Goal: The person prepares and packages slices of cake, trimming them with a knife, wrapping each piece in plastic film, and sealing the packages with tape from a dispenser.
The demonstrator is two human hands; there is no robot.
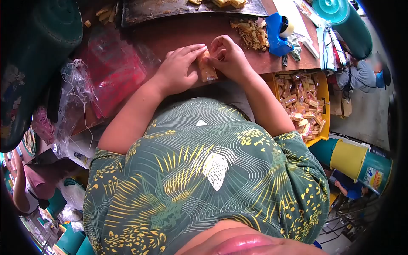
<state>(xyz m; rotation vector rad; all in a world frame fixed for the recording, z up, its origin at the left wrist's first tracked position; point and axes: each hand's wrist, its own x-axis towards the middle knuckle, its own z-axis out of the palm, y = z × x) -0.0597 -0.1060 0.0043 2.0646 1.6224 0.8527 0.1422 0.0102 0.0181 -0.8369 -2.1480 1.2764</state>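
Observation:
Between my two hands, near the table's front edge, is a small clear packet with orange-brown pieces [207, 71]. My left hand [180, 68] lies along one side of it, fingers wrapped over its far end. On the other side my right hand [229, 59] pinches the packet with thumb and bent fingers. Part of the packet is hidden under the fingers. To the right of my right hand lies a pile of broken brown pieces [250, 33], beside a blue tape dispenser [278, 36].
A dark tray [178, 16] stands at the table's far side. Red and clear plastic bags [112, 70] lie at left. A yellow crate [325, 106] of filled packets is at right. Green drums flank the table. Other people are at both sides.

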